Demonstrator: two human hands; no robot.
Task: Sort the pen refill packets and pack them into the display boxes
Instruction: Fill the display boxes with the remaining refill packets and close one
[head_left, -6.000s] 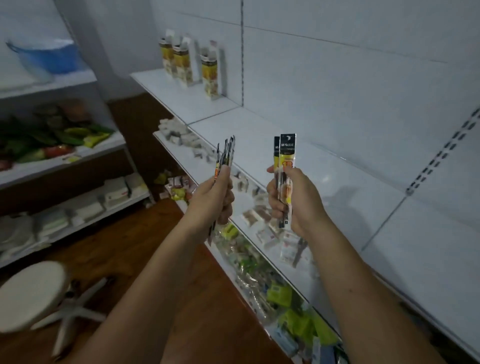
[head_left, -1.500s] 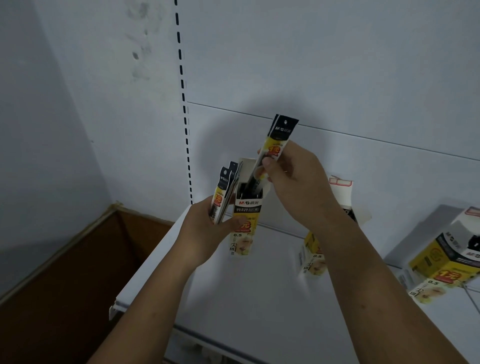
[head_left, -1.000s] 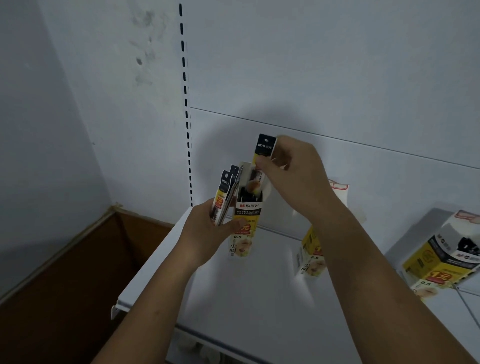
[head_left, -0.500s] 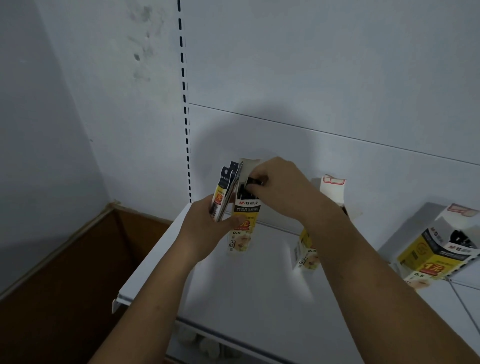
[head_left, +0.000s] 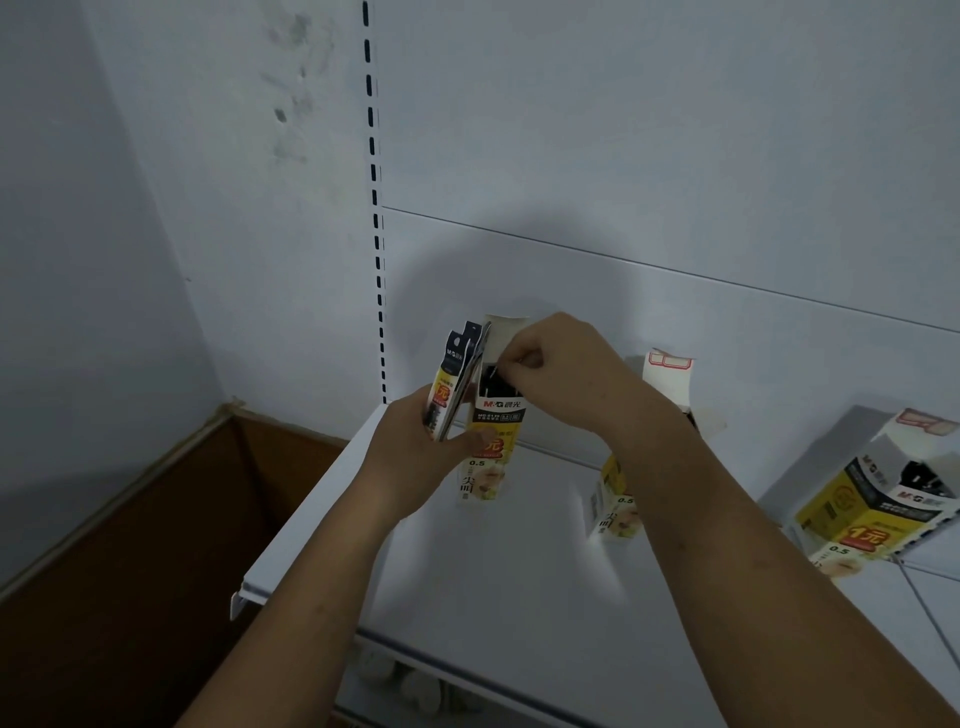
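Refill packets (head_left: 451, 382): upright fan, gripped low in your left hand (head_left: 415, 462).
Display box (head_left: 491, 447): touching your left thumb, top open.
Inserted packet (head_left: 493, 388): in that box; your right hand (head_left: 563, 374) pinches its top.
Second box (head_left: 613, 512): behind your right forearm.
Third box (head_left: 872, 512): well right of it.

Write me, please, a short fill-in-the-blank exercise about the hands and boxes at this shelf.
1. The left hand grips packets with ____ tops.
2. The right hand is at the open top of the ____ box.
3. ____ boxes are on the shelf.
Missing words: black; leftmost; three.
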